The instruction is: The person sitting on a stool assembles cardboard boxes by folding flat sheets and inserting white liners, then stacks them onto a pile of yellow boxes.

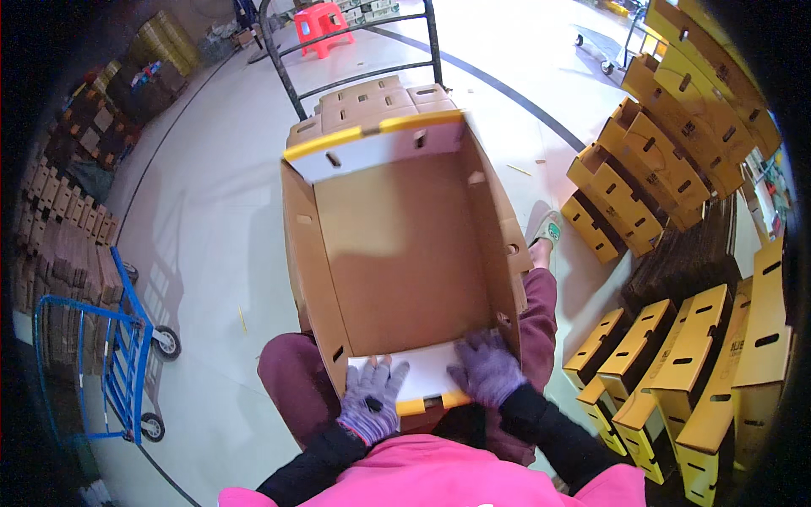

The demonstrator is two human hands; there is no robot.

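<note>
An open cardboard box (389, 245) with brown walls and yellow-edged ends sits between my knees, its inside facing up. My left hand (372, 399), in a purple-grey knitted glove, lies on the white near end panel (422, 367) with its fingers stretched toward the inside. The gloved right hand (487, 369) rests at the near right corner of the same panel, its fingers spread and pressed flat. Neither hand grips a loose thing. What lies under the palms is hidden.
Folded cardboard (363, 103) lies on a black-framed cart (351, 51) beyond the box. Tall stacks of yellow boxes (650, 372) crowd the right side. A blue trolley (122, 363) stands at left beside flat cardboard stacks (72, 253). A red stool (321, 27) is far ahead.
</note>
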